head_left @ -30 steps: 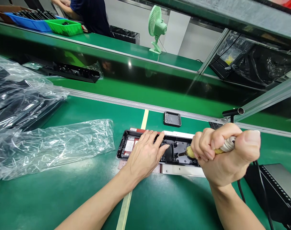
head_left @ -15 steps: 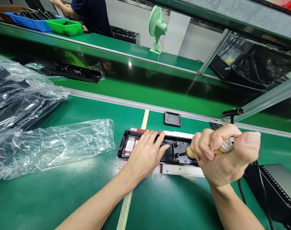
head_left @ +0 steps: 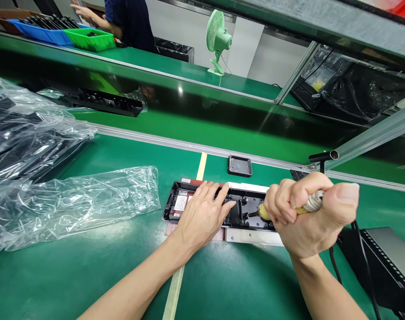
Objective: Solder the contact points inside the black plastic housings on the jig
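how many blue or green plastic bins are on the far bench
2: a blue rectangular plastic bin at upper left, and a green rectangular plastic bin just right of it. Others may be hidden.

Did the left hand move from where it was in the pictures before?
No, the left hand looks just as far right of the yellow tape as before, pressing on the long black casing.

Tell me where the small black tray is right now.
In the head view, the small black tray lies slightly right of centre, by the metal rail, beyond the long black casing and right of the pale tape.
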The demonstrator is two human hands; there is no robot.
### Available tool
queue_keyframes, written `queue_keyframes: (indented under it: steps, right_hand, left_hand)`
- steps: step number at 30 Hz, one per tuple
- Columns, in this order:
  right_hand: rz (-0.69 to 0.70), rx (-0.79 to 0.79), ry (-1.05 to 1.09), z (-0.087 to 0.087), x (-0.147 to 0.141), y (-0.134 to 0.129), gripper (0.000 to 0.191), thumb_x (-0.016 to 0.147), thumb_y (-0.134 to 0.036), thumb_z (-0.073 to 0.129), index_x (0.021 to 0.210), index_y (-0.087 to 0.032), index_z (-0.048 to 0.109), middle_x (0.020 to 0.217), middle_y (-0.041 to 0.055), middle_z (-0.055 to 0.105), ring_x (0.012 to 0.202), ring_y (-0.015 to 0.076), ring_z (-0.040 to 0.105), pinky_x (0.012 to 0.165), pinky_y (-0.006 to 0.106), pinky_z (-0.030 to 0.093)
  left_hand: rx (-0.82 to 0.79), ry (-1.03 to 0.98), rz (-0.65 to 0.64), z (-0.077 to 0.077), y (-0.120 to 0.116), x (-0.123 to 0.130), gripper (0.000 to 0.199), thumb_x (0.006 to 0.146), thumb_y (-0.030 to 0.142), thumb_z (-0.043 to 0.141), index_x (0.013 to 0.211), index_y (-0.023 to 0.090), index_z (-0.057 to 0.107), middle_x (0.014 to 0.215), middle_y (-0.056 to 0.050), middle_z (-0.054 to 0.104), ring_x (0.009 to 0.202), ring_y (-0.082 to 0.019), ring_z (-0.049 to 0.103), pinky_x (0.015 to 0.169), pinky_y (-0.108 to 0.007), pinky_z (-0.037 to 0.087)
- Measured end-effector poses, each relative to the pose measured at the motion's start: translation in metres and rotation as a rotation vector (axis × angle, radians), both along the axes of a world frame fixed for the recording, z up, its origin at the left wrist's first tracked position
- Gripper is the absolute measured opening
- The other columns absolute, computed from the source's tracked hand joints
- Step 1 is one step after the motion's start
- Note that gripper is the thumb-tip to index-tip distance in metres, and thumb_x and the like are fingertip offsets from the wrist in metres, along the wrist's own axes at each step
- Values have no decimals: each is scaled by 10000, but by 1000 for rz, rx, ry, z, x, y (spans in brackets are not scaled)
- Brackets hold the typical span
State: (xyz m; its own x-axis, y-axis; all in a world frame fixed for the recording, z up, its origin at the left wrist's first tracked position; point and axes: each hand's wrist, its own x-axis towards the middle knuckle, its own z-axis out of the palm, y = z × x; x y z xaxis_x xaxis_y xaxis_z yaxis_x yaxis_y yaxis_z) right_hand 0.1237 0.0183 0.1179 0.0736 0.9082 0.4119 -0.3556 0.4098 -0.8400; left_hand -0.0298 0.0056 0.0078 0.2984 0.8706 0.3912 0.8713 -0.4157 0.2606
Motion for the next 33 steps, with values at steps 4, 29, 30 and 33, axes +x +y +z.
queue_keyframes:
  steps: [4,29,30,33]
  right_hand:
    - [-8,10,-4,0,0,0,523,939,-550,593,571,-187,515,389,-51,366,322,77,302,331,198,307]
    - [-10,-29,12,0,1,-1,510,926,-537,616,562,-193,522,388,-47,372,330,89,289,322,207,283]
    - [-8,-29,11,0,1,0,508,926,-537,616,563,-193,524,388,-47,374,329,90,289,321,209,283]
    - [-4,-28,6,-1,1,0,505,929,-535,611,564,-195,528,388,-46,377,327,91,288,321,214,286]
  left_hand:
    - [-5,3,3,0,0,1,482,1069,421,417,1437,133,537,1312,-165,669,1275,-301,613,1156,-514,457]
    - [-6,10,5,-1,0,1,486,1073,422,408,1433,126,546,1305,-169,670,1278,-294,611,1163,-502,447]
    - [-7,10,3,-1,1,1,488,1074,422,406,1434,124,546,1306,-168,669,1279,-295,610,1165,-502,446]
    - [-15,15,4,-1,1,1,498,1076,425,398,1442,119,542,1313,-169,666,1282,-300,606,1165,-501,444]
